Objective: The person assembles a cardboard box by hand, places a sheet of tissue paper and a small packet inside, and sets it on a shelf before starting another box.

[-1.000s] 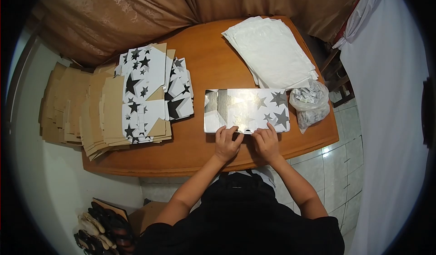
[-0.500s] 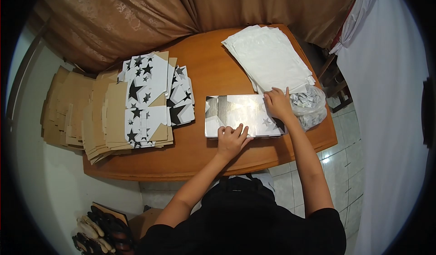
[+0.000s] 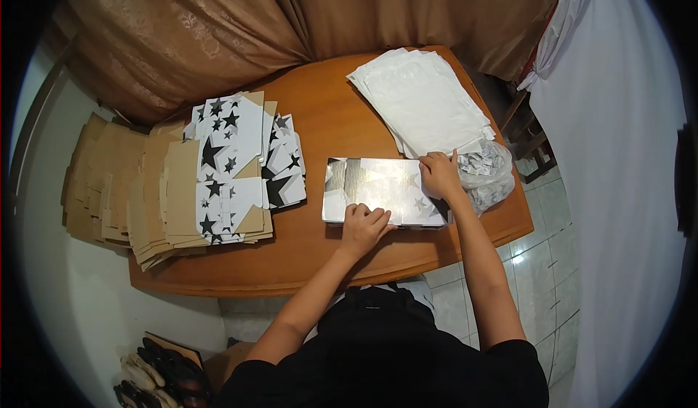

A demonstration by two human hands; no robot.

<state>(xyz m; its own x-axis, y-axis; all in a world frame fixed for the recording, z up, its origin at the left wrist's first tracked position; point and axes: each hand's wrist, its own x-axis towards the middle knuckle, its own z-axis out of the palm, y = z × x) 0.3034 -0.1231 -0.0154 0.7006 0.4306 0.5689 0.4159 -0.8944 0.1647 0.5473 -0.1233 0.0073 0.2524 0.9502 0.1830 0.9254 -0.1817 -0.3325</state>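
Note:
A closed white cardboard box (image 3: 385, 182) with a shiny lid and dark star prints lies flat on the table in front of me. My left hand (image 3: 363, 230) grips its near edge, curled fingers on the lid and the thumb along the front side. Near the far right corner, my right hand (image 3: 440, 175) bends its fingers over the lid and back edge. A clear plastic bag of small silvery packets (image 3: 488, 172) sits just right of that hand.
Flat star-printed cardboard blanks (image 3: 231, 146) and brown cardboard pieces (image 3: 156, 190) are piled on the left. White paper sheets (image 3: 422, 99) are stacked at the back right of the wooden table (image 3: 320, 117). Several shoes (image 3: 163, 372) stand at the lower left.
The whole view has shifted slightly, so everything sits a little lower and further left. Both hands stay on the box in nearly the same grip.

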